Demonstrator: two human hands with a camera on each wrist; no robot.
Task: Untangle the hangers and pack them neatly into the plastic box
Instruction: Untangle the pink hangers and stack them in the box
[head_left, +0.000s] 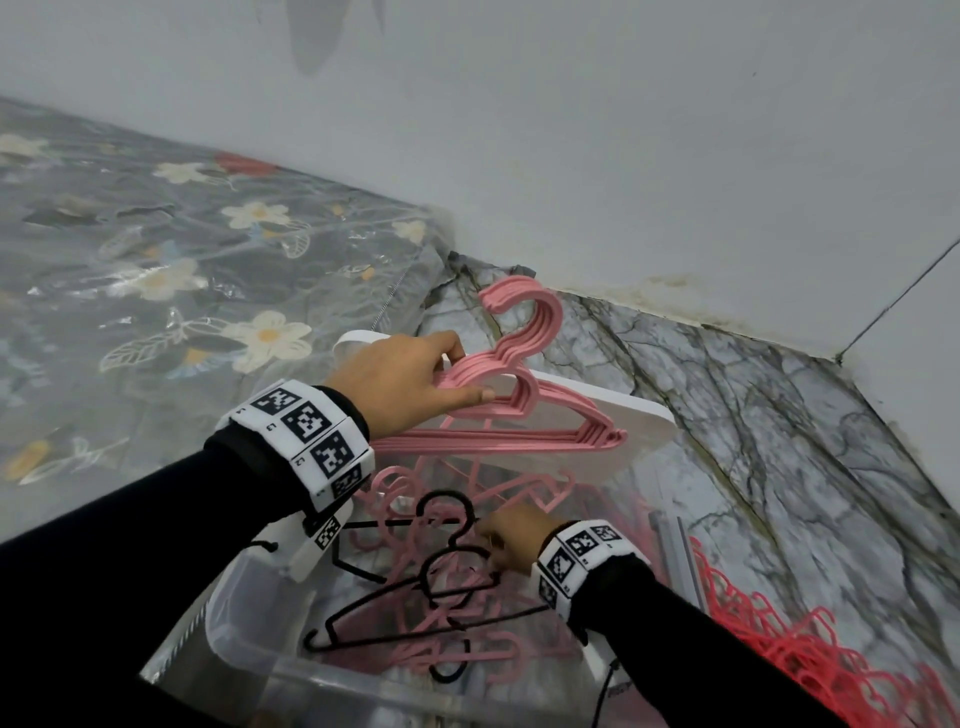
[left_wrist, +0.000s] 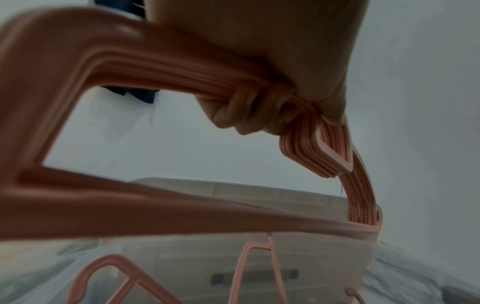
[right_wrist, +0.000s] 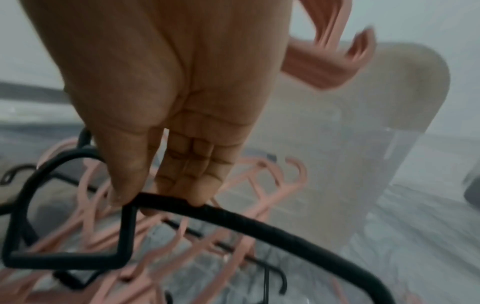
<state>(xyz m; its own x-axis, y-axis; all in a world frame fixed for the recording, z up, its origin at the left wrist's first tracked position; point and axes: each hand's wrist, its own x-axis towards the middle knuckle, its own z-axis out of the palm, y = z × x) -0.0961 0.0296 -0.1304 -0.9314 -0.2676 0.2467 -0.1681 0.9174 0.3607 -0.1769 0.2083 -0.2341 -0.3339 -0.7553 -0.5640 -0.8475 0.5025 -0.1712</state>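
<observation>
Fingers (left_wrist: 233, 115) of left hand (head_left: 400, 379) are clamping pink hanger stack (head_left: 519, 415) at necks | right hand (head_left: 511, 535) is pinching black hanger (right_wrist: 233, 218) shoulder | light, stiff, snag-prone hooks; necks are looking likeliest holds.

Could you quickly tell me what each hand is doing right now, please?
Left hand: closed, gripping a stack of pink hangers near their necks.
Right hand: closed, pinching a black hanger over the plastic box.
</observation>
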